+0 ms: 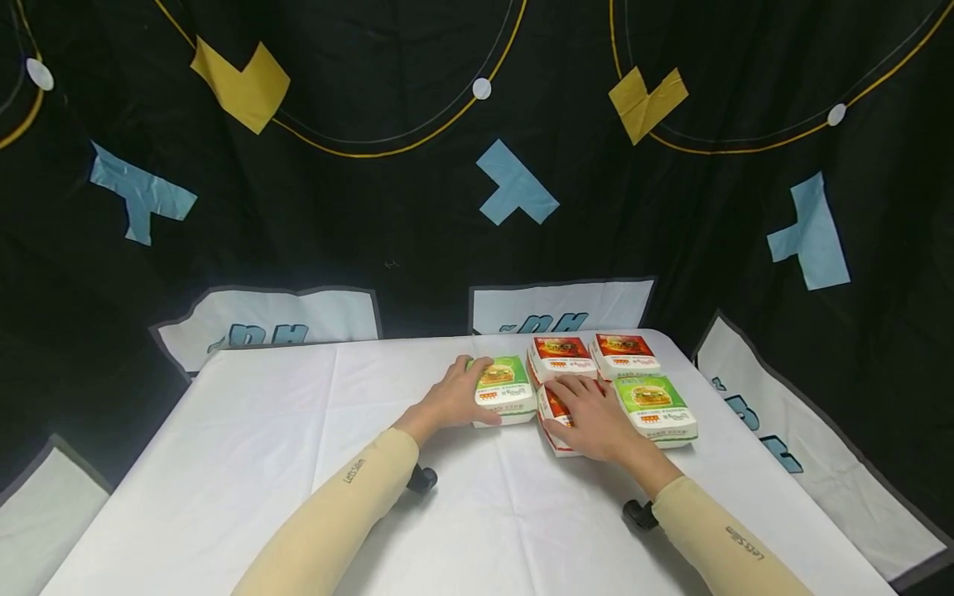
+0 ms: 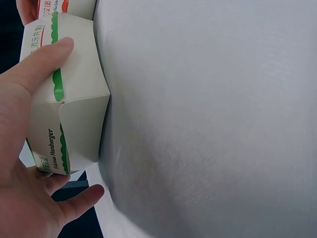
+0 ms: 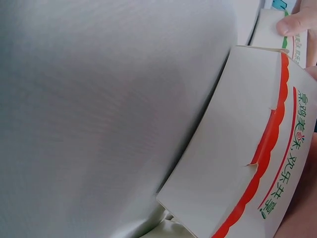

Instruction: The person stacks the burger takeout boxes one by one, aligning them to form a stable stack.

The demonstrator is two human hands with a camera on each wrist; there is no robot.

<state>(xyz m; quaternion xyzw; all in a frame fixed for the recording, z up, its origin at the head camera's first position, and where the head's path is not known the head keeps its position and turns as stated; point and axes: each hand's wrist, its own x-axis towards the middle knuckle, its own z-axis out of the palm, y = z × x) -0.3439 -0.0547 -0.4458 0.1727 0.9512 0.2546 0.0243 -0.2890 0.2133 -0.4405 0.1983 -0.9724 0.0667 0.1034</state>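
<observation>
My left hand grips a green-topped burger box, its thumb on the front side. In the left wrist view, the left hand has its thumb on that box's white side, with another finger extended below. Spread over a red-topped box is my right hand, holding it from above with the thumb toward its left. In the right wrist view, this box's white side with red trim stands upright on the cloth; the right hand is mostly out of frame.
Two more red-topped boxes stand behind, and a green-topped box sits at the right. All rest near the far right of a white-covered table. Black curtain with taped shapes hangs behind.
</observation>
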